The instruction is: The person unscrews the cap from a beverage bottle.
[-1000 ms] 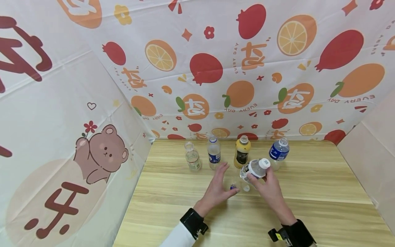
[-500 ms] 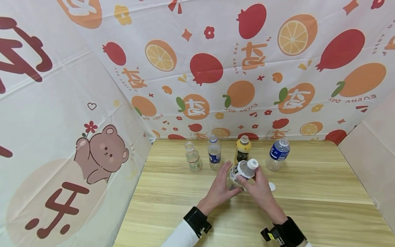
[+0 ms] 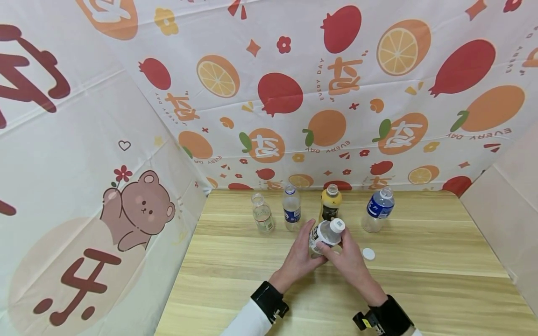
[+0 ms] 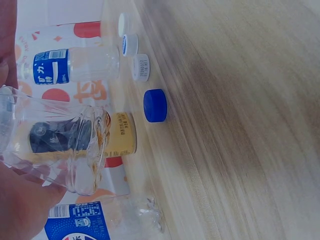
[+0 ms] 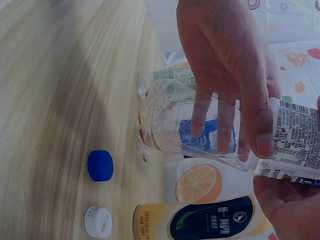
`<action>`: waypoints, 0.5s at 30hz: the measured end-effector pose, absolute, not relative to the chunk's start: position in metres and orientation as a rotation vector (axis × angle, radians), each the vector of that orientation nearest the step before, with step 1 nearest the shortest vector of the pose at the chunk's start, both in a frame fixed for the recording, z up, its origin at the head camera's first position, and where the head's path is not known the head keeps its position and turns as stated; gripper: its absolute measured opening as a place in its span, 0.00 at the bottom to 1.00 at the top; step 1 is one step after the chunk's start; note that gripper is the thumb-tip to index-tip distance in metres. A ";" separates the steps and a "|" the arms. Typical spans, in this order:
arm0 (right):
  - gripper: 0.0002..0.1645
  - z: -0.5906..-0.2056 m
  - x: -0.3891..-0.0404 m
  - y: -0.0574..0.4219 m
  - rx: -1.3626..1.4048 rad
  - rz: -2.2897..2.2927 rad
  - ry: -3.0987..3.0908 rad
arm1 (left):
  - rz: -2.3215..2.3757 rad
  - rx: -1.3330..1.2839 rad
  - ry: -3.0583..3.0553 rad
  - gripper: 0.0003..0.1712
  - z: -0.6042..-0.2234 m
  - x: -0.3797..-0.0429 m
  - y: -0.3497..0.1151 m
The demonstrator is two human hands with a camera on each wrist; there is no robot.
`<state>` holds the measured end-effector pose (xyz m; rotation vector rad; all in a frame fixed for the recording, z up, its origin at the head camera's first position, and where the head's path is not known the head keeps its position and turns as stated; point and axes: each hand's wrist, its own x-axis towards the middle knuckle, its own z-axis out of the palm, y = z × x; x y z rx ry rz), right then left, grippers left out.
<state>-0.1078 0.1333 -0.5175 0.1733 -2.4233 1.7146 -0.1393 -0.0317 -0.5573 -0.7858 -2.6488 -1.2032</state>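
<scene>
A clear plastic bottle (image 3: pixel 328 234) with a black-and-white label and a white cap on its neck is held tilted above the table by both hands. My left hand (image 3: pixel 297 257) grips it round the lower part; in the right wrist view its fingers (image 5: pixel 202 117) show through the clear plastic. My right hand (image 3: pixel 350 262) holds the bottle from the other side, at the label. Below it on the wood lie a blue cap (image 4: pixel 155 105) and white caps, one of them printed (image 4: pixel 141 68). A white cap (image 3: pixel 368 254) lies right of the right hand.
Uncapped bottles stand along the back of the table (image 3: pixel 235 289): a clear one with a pale label (image 3: pixel 263 217), a blue-labelled one (image 3: pixel 292 210), a yellow one (image 3: pixel 330 200) and a larger blue-labelled one (image 3: pixel 378 211). A fruit-print cloth (image 3: pixel 235 116) hangs behind them.
My right hand has brought the bottle leftward and lower, into my left hand. The left hand, spread and holding nothing a second ago, now grips the bottle. The white cap at right has come into sight.
</scene>
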 end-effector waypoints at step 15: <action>0.47 -0.518 -0.107 0.135 0.171 1.757 -2.480 | -1.272 -0.773 -2.645 0.51 -0.563 -0.139 -0.035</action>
